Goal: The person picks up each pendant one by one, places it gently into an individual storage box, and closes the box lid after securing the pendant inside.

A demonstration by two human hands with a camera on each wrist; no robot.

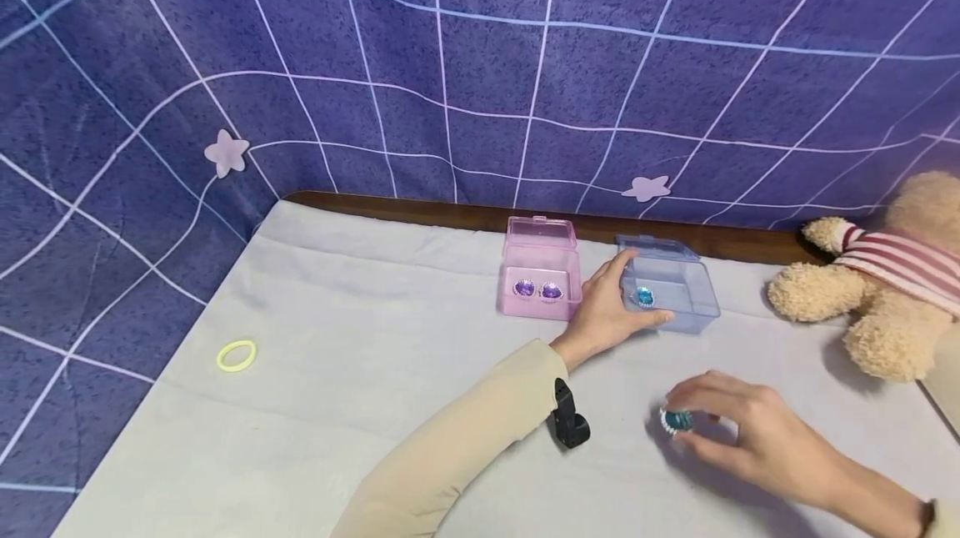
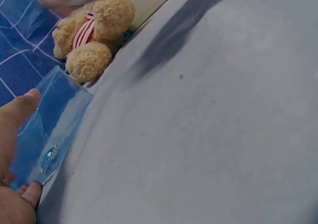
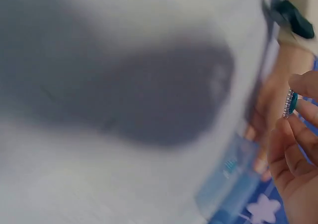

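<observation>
My right hand (image 1: pixel 772 429) pinches a teal gem with a sparkly clear rim (image 1: pixel 677 420) between thumb and fingers, above the white cloth. In the right wrist view that gem (image 3: pixel 291 104) shows edge-on at the fingertips. My left hand (image 1: pixel 611 309) holds the left side of a clear blue plastic box (image 1: pixel 686 292), thumb along its front and fingers at the back. The box's lid is up, and one blue gem (image 1: pixel 644 297) lies inside at the left. Just left of that hand is an open pink box (image 1: pixel 540 258) with two purple gems (image 1: pixel 537 290) in it.
A teddy bear (image 1: pixel 892 288) in a striped top sits at the right. A yellow ring-shaped band (image 1: pixel 236 355) lies far left on the white cloth (image 1: pixel 337 404). Behind the table hangs a purple curtain (image 1: pixel 480 62) with star shapes. A black wrist device (image 1: pixel 570 417) sits on the left sleeve.
</observation>
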